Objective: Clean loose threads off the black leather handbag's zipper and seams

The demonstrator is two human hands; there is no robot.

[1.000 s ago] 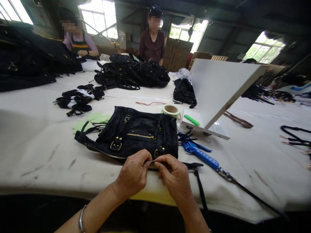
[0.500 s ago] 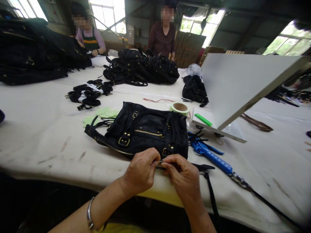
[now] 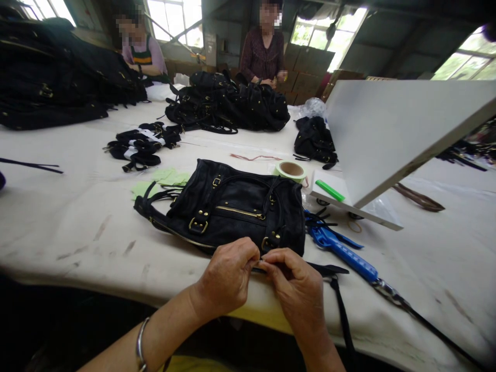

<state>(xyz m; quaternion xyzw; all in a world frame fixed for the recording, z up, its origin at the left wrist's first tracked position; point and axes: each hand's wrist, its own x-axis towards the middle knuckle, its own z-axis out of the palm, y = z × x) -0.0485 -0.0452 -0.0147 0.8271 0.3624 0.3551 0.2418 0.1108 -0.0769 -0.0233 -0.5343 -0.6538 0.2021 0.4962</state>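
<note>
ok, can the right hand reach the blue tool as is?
Probably yes. The blue tool lies to the right of the right hand, only a low black strap between them. But that hand pinches a small item, so it'd likely need freeing first.

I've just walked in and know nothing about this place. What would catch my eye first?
Probably the black bag with brass-coloured buckles, lying in the centre, and the left hand and right hand meeting fingertip to fingertip at its near edge around something too small to identify. Just right of the bag, the bright blue tool stands out, with a large white panel rising behind it.
</note>
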